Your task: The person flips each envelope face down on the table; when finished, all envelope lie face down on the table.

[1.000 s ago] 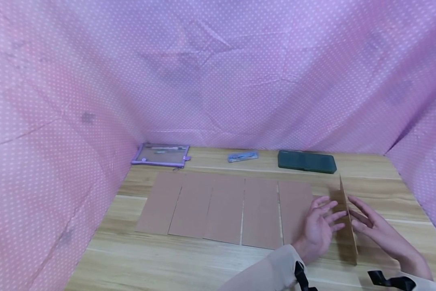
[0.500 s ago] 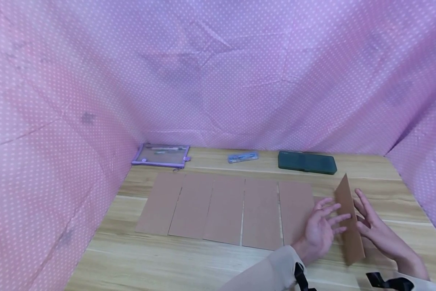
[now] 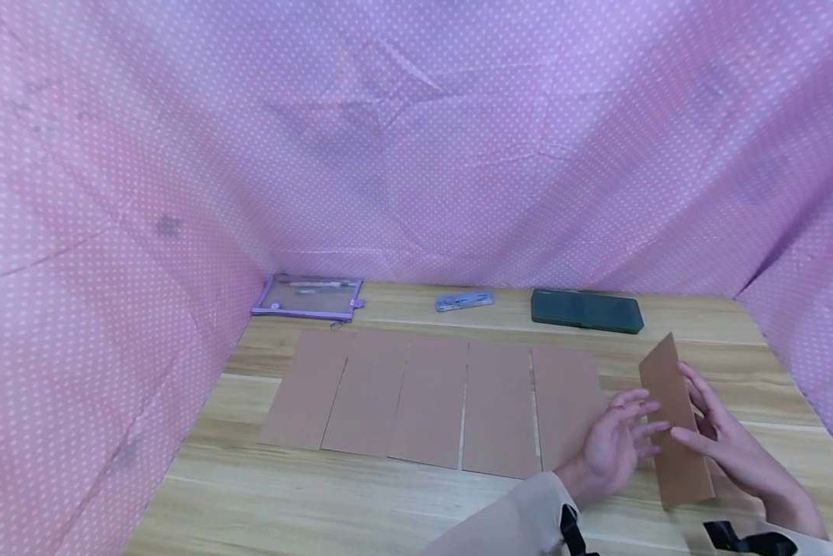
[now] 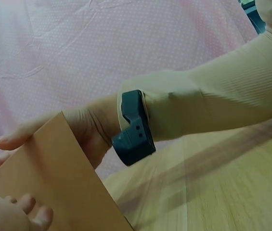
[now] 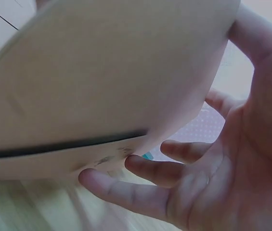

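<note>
In the head view a flat brown kraft rectangle [image 3: 675, 432] stands on its long edge at the right, leaning a little. My right hand [image 3: 739, 444] pinches it, thumb on the left face and fingers behind. The left hand [image 3: 617, 440], fingers spread and nearly straight, lies against or close beside that left face. From the right wrist, the brown piece [image 5: 102, 72] shows a dark slit between two layers and small faint marks; its exact kind is unclear. Several similar brown rectangles [image 3: 430, 401] lie flat in a row to the left.
Along the back of the wooden table [image 3: 284, 502] lie a clear pouch with purple edging [image 3: 306, 297], a small blue packet [image 3: 465, 300] and a dark green case [image 3: 587, 310]. Pink dotted cloth [image 3: 416, 154] hangs behind and at both sides.
The brown piece has turned from edge-on to show its left face, its near end shifting right. My right thumb has come onto that face. The left hand has barely moved.
</note>
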### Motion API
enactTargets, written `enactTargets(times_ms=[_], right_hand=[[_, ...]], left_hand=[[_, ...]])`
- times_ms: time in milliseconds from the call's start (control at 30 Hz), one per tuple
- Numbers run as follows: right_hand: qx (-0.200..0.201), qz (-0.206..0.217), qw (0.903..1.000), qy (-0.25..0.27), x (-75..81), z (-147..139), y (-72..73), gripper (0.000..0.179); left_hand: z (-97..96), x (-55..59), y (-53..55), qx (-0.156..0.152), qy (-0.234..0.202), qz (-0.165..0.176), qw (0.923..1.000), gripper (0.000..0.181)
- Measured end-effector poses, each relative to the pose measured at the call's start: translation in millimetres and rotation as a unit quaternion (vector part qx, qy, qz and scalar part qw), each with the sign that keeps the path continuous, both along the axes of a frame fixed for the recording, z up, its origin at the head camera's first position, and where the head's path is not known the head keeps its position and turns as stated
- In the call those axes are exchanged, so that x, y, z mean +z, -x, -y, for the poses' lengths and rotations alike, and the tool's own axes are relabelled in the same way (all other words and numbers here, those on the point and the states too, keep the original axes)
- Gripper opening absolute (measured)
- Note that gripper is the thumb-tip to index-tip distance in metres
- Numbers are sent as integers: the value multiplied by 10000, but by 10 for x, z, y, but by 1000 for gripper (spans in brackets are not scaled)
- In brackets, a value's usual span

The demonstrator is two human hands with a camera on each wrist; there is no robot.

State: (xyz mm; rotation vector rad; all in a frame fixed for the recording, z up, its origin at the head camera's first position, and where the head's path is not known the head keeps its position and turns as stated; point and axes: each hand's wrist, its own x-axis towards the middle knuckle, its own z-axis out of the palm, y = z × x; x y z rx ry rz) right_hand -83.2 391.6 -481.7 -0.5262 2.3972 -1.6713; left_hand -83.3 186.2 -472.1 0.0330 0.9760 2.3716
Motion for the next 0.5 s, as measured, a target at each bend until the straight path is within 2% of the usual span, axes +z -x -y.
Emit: enactTargets(times_ms=[233, 333, 500], right_hand=[[-76, -65, 9999, 31, 61, -10, -22, 91], [-106, -77, 9999, 92, 61, -33, -27, 92], [-279, -24, 9993, 229, 38, -75, -34, 92]], left_hand=[[-52, -153, -36, 289, 1031, 227, 9940, 46], [-42, -176, -57, 281, 1135, 328, 9926, 46], [-22, -175, -68, 189, 1011, 296, 9943, 46]])
